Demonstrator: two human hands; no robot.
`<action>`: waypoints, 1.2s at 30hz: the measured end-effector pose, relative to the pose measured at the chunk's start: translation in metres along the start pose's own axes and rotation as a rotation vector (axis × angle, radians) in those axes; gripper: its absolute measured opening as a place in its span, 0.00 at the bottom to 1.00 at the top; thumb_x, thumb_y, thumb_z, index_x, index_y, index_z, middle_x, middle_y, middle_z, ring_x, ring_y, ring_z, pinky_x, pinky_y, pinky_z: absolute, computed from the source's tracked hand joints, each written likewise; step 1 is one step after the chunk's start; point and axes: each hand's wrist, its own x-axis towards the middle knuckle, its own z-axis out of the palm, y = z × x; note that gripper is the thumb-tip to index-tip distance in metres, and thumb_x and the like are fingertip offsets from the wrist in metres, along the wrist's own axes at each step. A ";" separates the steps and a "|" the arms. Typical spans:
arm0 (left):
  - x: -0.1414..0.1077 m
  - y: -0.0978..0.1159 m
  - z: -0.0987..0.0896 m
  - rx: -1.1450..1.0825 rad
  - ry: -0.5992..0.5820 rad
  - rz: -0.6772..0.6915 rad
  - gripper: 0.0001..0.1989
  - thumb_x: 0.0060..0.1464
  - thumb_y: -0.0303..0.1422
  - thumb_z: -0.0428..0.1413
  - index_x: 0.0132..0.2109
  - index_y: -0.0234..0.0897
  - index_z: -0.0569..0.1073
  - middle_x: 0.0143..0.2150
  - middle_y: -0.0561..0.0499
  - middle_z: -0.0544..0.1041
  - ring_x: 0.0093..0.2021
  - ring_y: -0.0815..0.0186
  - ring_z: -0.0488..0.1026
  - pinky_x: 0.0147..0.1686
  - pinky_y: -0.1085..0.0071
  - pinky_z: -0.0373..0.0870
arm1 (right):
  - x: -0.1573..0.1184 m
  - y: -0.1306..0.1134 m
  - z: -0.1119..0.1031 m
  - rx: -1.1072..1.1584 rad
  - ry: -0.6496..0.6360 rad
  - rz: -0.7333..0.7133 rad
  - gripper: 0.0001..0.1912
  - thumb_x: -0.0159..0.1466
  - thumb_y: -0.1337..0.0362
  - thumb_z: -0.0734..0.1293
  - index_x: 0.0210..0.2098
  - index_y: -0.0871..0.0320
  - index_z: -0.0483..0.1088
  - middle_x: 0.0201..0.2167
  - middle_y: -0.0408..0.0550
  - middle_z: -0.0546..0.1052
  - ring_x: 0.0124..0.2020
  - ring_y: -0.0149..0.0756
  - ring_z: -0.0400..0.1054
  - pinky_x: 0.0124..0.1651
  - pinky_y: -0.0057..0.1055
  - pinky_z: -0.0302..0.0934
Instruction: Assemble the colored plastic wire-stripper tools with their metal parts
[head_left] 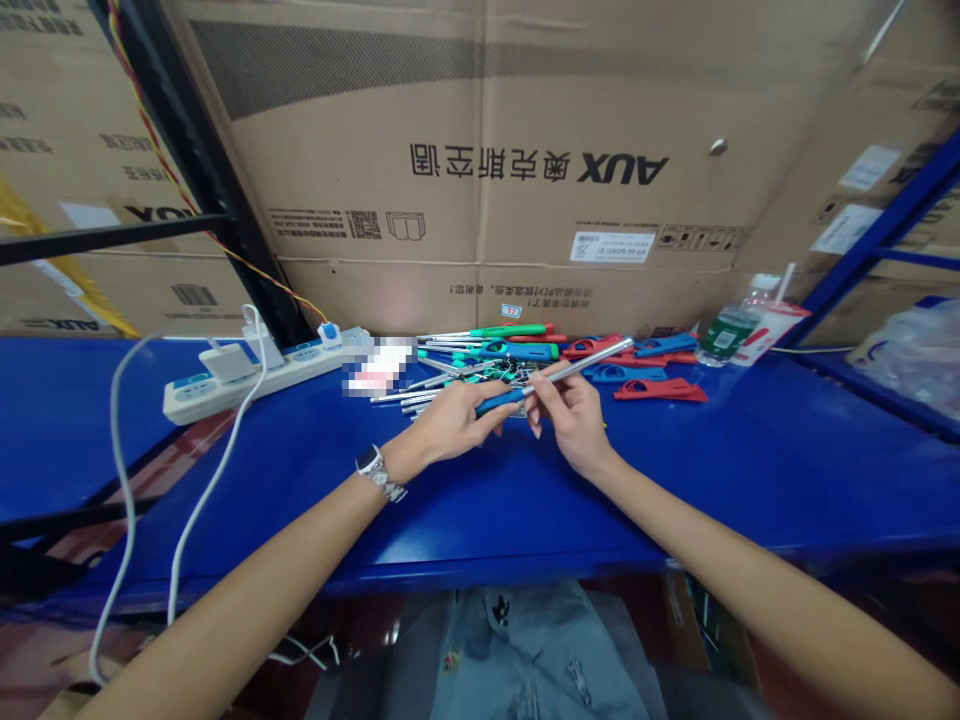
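A lighter-like tool with a blue handle and a silver metal tube (592, 359) is held above the blue table, its tube tilted up to the right. My left hand (457, 420) is closed around the blue handle. The thumb and fingers of my right hand (574, 420) pinch the tool near where handle and tube meet. Behind my hands lies a pile of similar tools with green and blue handles (517, 350) and metal tubes. Red casings (660, 390) and blue casings (626, 374) lie to the right of the pile.
A white power strip (262, 375) with plugs and cables lies on the left of the blue table (480, 510). A bottle (731, 325) and a red-and-white cup (772, 325) stand back right, before large cardboard boxes (360, 140). Plastic bags (922, 355) are at far right.
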 end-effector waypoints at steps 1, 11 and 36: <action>0.000 0.000 0.001 0.043 0.012 0.013 0.11 0.66 0.39 0.54 0.45 0.40 0.79 0.29 0.50 0.78 0.23 0.65 0.70 0.26 0.71 0.63 | 0.000 0.000 0.000 0.011 -0.001 0.006 0.23 0.60 0.42 0.73 0.35 0.53 0.66 0.22 0.39 0.71 0.19 0.29 0.64 0.18 0.27 0.61; -0.006 -0.026 -0.035 0.351 0.060 -0.090 0.09 0.65 0.37 0.53 0.36 0.40 0.69 0.22 0.55 0.65 0.21 0.65 0.60 0.27 0.69 0.56 | 0.045 0.021 -0.018 -0.227 -0.270 0.080 0.10 0.56 0.62 0.64 0.36 0.57 0.72 0.27 0.44 0.76 0.31 0.36 0.71 0.35 0.33 0.65; -0.017 -0.030 -0.045 0.287 0.114 -0.147 0.08 0.64 0.38 0.53 0.42 0.41 0.75 0.19 0.56 0.65 0.17 0.65 0.57 0.26 0.68 0.53 | 0.108 0.044 0.005 -0.602 -0.137 0.188 0.06 0.65 0.62 0.68 0.35 0.57 0.72 0.27 0.46 0.76 0.27 0.34 0.71 0.32 0.30 0.64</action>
